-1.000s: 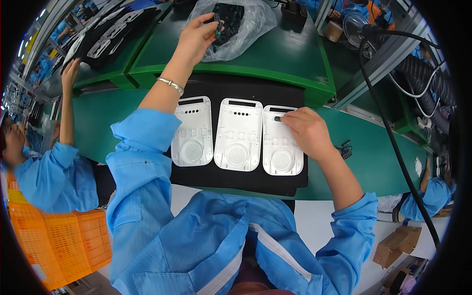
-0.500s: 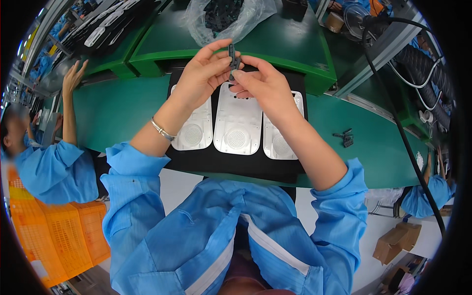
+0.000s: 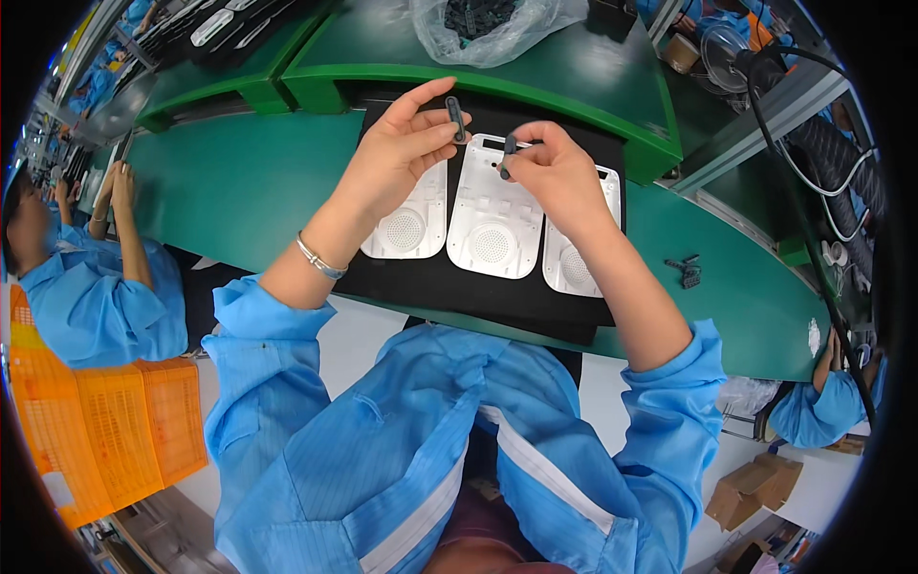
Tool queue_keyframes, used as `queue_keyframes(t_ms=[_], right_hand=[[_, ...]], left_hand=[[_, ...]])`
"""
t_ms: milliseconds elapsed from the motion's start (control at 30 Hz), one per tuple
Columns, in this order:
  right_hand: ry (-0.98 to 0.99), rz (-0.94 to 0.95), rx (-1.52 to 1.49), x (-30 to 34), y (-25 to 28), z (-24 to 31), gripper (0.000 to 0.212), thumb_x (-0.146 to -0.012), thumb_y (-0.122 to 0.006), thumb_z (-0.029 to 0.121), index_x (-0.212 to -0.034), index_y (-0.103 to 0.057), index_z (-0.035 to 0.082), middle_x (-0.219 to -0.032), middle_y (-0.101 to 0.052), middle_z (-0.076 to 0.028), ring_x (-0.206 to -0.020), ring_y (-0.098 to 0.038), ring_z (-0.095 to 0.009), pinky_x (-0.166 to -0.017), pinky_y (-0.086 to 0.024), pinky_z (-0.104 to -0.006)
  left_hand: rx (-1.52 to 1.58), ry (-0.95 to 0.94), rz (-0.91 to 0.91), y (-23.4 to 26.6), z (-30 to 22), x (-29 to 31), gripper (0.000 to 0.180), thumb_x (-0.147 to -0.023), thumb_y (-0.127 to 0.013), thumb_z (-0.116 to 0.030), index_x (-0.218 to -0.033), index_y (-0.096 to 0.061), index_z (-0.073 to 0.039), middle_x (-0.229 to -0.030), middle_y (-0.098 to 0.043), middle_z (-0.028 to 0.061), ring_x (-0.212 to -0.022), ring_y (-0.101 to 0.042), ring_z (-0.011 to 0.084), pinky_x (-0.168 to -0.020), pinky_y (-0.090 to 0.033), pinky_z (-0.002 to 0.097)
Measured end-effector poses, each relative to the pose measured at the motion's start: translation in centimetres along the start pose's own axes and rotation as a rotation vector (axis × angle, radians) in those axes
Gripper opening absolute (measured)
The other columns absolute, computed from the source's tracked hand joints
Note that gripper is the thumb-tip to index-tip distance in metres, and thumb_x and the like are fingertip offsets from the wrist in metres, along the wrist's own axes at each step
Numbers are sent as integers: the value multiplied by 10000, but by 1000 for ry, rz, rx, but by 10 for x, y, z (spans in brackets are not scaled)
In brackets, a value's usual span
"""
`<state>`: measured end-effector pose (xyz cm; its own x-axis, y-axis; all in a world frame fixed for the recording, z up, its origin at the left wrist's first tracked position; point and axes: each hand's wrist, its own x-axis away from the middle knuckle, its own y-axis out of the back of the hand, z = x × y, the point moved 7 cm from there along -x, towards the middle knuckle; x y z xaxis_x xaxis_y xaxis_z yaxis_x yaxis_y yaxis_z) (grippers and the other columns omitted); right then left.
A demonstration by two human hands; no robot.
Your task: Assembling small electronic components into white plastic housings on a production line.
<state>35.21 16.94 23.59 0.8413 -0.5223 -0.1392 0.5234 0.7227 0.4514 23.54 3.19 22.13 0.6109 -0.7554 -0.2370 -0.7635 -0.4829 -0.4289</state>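
Left hand (image 3: 397, 161) and right hand (image 3: 562, 184), each pinching a small dark plastic strip.
The left strip (image 3: 455, 117) stands nearly upright; the right strip (image 3: 508, 156) is over the middle white panel's (image 3: 492, 206) top end. Three such round-grilled panels lie in a row on a black mat (image 3: 426, 285) on the green surface (image 3: 258, 182), a clear plastic bag (image 3: 526, 43) of dark pieces beyond.

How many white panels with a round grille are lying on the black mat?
3 on the black mat: the left panel, partly behind the left hand; the middle panel, partly behind the right hand; the right panel, partly behind the right forearm. None seems fully hidden.
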Motion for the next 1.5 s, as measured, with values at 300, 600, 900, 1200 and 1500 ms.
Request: queue_keyframes(t_ms=[300,600,900,1200,1500], right_hand=[[427,35,508,6,-12,15,167,-776,-616,122,-928,-655,65,-871,-659,-106,-818,-631,-277,-736,-498,-366],[666,-102,684,12,3,18,161,-761,-609,26,-911,-666,29,-822,-640,-109,-799,-605,-280,-737,-509,-361],[897,-94,806,16,-5,15,83,-737,-648,51,-809,-687,45,-820,-660,-48,-784,-610,-212,-702,-519,-329],[860,-89,840,12,-11,11,129,-729,-667,24,-854,-686,49,-856,-666,-74,-787,-616,-243,-696,-518,-334],[866,-88,796,13,-8,11,114,-714,-667,41,-820,-694,72,-828,-667,-33,-767,-609,-208,-691,-523,-314]], left_hand=[[-76,14,-63,32,4,8,160,-864,-604,-41,-1013,-550,-22,-965,-633,83,-909,-643,174,-803,-508,255],[-639,-62,-186,49,-2,19,146,-867,-629,-129,-982,-628,-39,-844,-630,22,-788,-618,98,-728,-500,224],[-1416,-476,-48,28,-14,28,107,-814,-644,-129,-867,-637,-37,-781,-649,63,-681,-615,206,-622,-481,310],[-1413,-465,-10,35,-17,26,98,-775,-653,-99,-844,-666,-31,-822,-643,74,-708,-607,255,-625,-481,339],[-1493,-608,61,38,-19,19,96,-790,-626,-78,-856,-679,-34,-821,-637,73,-756,-606,248,-683,-486,328]])
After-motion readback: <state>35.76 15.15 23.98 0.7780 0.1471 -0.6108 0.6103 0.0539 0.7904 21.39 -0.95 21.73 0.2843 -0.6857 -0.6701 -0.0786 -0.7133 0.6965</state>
